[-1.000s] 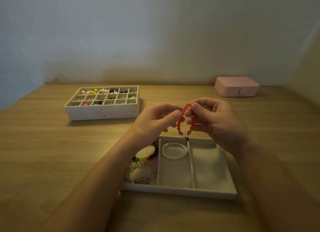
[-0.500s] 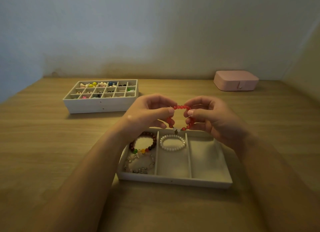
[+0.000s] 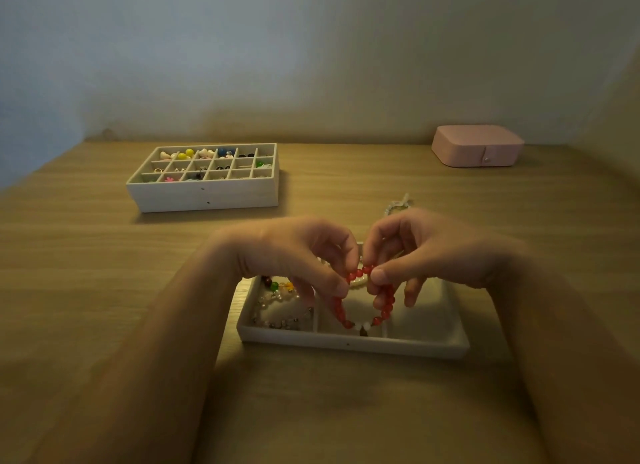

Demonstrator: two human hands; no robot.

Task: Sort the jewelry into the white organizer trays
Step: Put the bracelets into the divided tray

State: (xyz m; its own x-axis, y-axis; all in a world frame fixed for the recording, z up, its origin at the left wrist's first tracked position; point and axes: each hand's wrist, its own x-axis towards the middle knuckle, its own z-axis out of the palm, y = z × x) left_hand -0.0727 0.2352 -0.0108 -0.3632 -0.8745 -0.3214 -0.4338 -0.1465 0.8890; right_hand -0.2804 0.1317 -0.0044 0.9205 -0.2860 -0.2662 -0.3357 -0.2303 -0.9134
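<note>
While hands point(image 3: 298, 252) point(image 3: 426, 248) pinch the red bracelet point(image 3: 386, 313), pearls point(image 3: 358, 282) behind are half-hidden.

Left hand point(image 3: 294, 252) and right hand point(image 3: 433, 248) nearly touching, both pinching red bracelet point(image 3: 377, 320).

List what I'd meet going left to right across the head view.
Grid organizer tray → left hand → red bead bracelet → right hand → pink jewelry box. The three-slot tray under the hands overlaps them, so it is left out.
</note>
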